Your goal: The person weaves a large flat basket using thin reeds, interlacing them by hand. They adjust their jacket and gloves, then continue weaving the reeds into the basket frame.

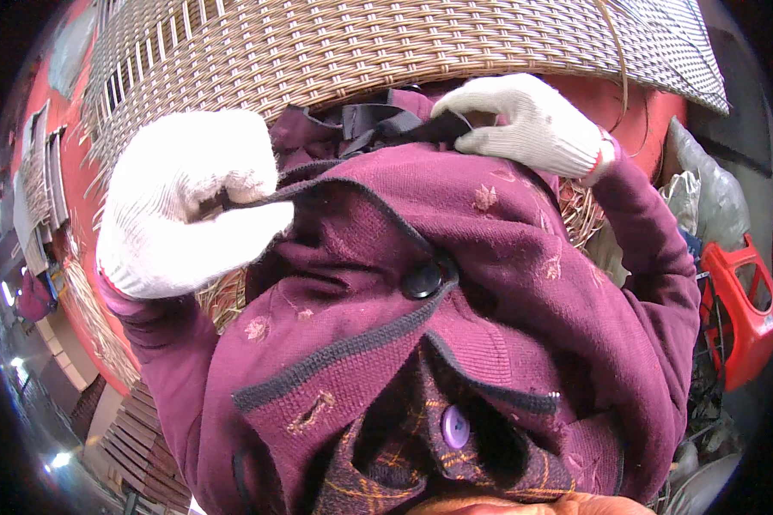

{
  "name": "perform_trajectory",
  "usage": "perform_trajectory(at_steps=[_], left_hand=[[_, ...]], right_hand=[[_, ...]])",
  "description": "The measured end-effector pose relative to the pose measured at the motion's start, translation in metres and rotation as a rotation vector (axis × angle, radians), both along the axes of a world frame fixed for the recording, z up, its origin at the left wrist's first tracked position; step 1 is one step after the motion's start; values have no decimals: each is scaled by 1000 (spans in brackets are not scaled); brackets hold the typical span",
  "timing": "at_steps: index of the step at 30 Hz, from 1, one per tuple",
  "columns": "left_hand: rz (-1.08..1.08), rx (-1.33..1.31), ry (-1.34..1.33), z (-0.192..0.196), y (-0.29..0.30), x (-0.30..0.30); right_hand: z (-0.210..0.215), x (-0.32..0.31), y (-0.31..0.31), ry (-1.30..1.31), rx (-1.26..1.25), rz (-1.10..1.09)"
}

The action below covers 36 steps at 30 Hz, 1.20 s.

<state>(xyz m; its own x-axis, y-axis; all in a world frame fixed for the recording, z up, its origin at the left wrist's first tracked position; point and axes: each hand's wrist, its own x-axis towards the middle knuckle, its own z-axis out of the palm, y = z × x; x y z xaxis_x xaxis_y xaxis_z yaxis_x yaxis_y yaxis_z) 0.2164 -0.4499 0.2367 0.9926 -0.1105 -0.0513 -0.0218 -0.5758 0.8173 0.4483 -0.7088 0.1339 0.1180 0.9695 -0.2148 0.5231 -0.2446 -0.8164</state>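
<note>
Woven panel [361,51] over red surface [653,142]; red plastic stool [743,309] past panel's right end, wearer's side. Maroon cardigan [507,227], worn, on panel's near side, long axis running away from it, collar end farthest. Left hand [176,206] pinches cardigan's dark trim [376,199] near panel; right hand [532,124], fingers narrowly parted around dark cloth [442,129] by panel's near edge, grip unclear.

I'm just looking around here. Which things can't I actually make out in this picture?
All in the head view:
- Wicker panel: its far end is cut off by the top edge.
- Gloved left hand: most knit detail is washed out by glare.
- The wearer's lap: hidden beneath the purple cardigan.
- Small background items at far left: too small and blurred to identify.
</note>
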Motion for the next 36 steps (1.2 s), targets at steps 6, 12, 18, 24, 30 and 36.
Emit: perform_trajectory(at_steps=[6, 12, 18, 24, 30, 36], left_hand=[[-136, -15, -141, -3, -5, 4], [252, -110, 180, 2, -7, 3], [357, -264, 262, -14, 0, 7], [224, -237, 302, -21, 4, 18], [126, -209, 380, -22, 9, 13], [182, -264, 237, -37, 2, 6]], right_hand=[[46, -16, 18, 206, 246, -111], [46, -26, 68, 305, 120, 293], [30, -25, 82, 826, -86, 218], [32, -24, 85, 630, -36, 252], [41, -34, 84, 206, 130, 294], [30, -48, 78, 140, 248, 175]])
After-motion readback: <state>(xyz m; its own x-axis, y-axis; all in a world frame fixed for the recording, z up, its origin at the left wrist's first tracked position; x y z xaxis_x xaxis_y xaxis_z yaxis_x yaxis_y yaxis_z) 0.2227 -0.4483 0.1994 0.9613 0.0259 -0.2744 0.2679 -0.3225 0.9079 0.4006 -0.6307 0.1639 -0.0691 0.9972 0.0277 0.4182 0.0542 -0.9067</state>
